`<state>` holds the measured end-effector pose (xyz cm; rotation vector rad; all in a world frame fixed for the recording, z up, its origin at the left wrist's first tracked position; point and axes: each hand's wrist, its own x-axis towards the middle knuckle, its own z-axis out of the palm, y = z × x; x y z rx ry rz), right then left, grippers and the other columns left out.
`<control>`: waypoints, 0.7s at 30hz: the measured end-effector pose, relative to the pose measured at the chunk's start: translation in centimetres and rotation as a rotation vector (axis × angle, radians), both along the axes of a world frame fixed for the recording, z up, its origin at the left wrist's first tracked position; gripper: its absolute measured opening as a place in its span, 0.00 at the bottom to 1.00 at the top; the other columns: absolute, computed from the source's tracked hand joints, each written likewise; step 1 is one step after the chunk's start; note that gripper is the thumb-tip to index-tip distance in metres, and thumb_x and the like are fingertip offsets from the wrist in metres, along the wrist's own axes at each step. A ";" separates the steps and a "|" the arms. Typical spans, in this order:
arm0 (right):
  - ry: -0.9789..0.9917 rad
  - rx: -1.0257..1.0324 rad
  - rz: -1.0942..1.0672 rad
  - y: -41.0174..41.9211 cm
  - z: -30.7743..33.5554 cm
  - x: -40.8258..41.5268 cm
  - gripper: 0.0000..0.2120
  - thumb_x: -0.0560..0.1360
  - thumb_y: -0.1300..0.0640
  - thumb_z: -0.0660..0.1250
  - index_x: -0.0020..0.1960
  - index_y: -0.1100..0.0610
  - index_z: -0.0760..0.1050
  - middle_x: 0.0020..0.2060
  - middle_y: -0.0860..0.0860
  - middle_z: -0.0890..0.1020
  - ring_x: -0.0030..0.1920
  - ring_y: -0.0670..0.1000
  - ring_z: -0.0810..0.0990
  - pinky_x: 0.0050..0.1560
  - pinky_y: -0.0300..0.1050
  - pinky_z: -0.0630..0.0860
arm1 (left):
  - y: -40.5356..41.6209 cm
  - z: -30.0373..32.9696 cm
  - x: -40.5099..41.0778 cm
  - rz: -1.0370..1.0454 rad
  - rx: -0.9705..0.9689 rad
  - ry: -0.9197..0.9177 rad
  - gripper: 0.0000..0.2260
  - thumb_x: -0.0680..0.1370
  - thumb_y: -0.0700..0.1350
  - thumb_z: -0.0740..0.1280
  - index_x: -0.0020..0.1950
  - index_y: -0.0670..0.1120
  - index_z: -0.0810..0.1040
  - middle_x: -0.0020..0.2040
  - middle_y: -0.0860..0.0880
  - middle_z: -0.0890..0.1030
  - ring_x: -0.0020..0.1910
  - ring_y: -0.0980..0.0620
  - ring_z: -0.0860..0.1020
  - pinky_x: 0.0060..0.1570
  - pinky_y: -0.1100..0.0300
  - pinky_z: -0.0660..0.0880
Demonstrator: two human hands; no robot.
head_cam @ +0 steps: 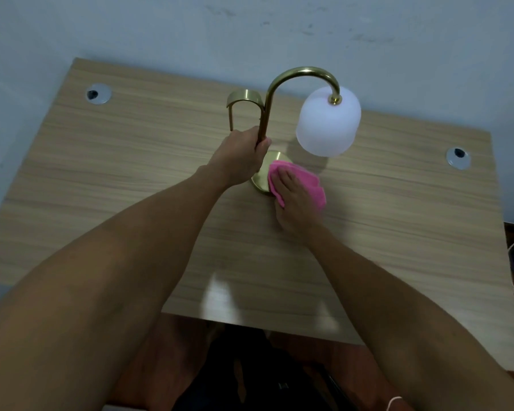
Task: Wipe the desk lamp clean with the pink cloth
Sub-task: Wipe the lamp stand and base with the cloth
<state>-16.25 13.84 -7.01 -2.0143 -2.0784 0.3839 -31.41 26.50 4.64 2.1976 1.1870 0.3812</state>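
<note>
The desk lamp (279,114) stands upright on the wooden desk (131,173), and the wiping is at the bottom of it: the right hand (294,200) lies flat, fingers spread, pressing the pink cloth (309,180) down onto the round brass base (260,180), the cloth bunched under and beyond its fingers and lapping off the base onto the desk on the side away from the other hand. The left hand (242,157) is clenched around the lower part of the brass stem (264,114), just above and beside the cloth hand, and appears to be steadying the lamp while the base is rubbed. Judging from this, the job is somewhere in its middle at best: only the base is under the cloth now, and nothing shows whether the curved neck, the small brass arch (244,99) beyond the left hand, or the white shade (327,126) hanging just past the right hand's fingertips have been done. The part of the stem under the left fist cannot be reached until that grip shifts, and the shade hangs close over the cloth, so a wide sweep forward could knock it. Otherwise the desk is bare near the hands; two cable grommets (98,93) sit well apart, one far out to each side.
</note>
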 end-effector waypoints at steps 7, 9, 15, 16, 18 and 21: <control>0.000 0.010 -0.058 0.3 0.1 -6.8 0.31 0.81 0.55 0.52 0.82 0.64 0.61 0.81 0.65 0.62 0.83 0.66 0.59 0.83 0.65 0.55 | 0.0 0.2 -0.1 -0.013 -0.024 0.006 0.15 0.83 0.54 0.57 0.50 0.46 0.77 0.40 0.46 0.82 0.41 0.42 0.81 0.46 0.41 0.80; -0.037 0.001 -0.029 0.4 -0.1 -6.8 0.31 0.80 0.55 0.53 0.82 0.64 0.62 0.81 0.65 0.63 0.82 0.67 0.60 0.82 0.66 0.57 | 0.1 0.3 -0.1 -0.019 -0.026 0.004 0.14 0.84 0.53 0.57 0.49 0.46 0.76 0.41 0.46 0.82 0.41 0.42 0.81 0.47 0.41 0.80; 0.019 0.087 0.050 -3.2 -1.0 -1.8 0.28 0.79 0.56 0.57 0.78 0.63 0.69 0.78 0.62 0.70 0.80 0.62 0.66 0.82 0.60 0.58 | -0.2 0.5 -0.1 -0.025 -0.004 -0.005 0.11 0.83 0.53 0.58 0.47 0.49 0.74 0.41 0.44 0.83 0.41 0.41 0.81 0.47 0.42 0.80; 0.052 0.089 0.012 -3.2 -0.8 -1.5 0.28 0.79 0.56 0.54 0.77 0.64 0.71 0.77 0.62 0.72 0.79 0.62 0.68 0.82 0.59 0.58 | -0.2 0.5 -0.1 -0.025 -0.005 -0.009 0.11 0.83 0.52 0.58 0.48 0.49 0.74 0.42 0.44 0.83 0.41 0.41 0.81 0.47 0.42 0.80; 0.096 0.070 -0.058 -2.7 -0.4 -1.7 0.29 0.79 0.54 0.52 0.76 0.65 0.71 0.76 0.63 0.73 0.79 0.63 0.69 0.81 0.57 0.57 | -0.1 0.5 -0.1 -0.016 -0.009 -0.014 0.11 0.84 0.52 0.59 0.49 0.47 0.76 0.43 0.43 0.83 0.42 0.41 0.82 0.47 0.42 0.81; 0.011 0.095 -0.006 -2.5 -0.9 -2.9 0.29 0.79 0.55 0.55 0.76 0.66 0.71 0.76 0.63 0.72 0.79 0.63 0.68 0.85 0.53 0.50 | -0.2 0.7 -0.1 -0.011 -0.017 -0.012 0.13 0.84 0.51 0.59 0.51 0.45 0.77 0.43 0.43 0.83 0.43 0.41 0.82 0.48 0.41 0.80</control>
